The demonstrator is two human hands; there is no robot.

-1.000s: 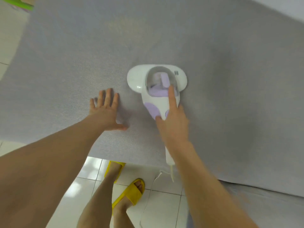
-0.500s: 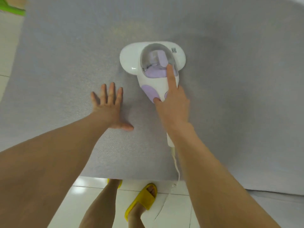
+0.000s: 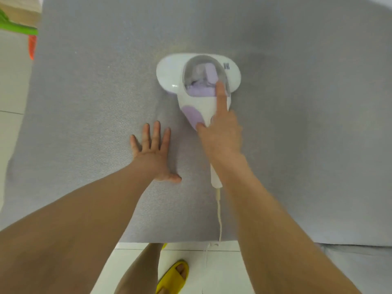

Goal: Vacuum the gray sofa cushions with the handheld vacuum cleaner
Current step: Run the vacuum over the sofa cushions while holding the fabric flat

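Gray cushion [image 3: 297,145] under gripped vacuum [image 3: 199,81]

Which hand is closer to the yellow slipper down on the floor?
Left. The left hand lies flat on the gray cushion, almost straight above the yellow slipper. The right hand grips the vacuum, farther up and to the right.

Left hand [image 3: 153,151] flat, fingers spread; right hand [image 3: 220,132] curled, forefinger straight.
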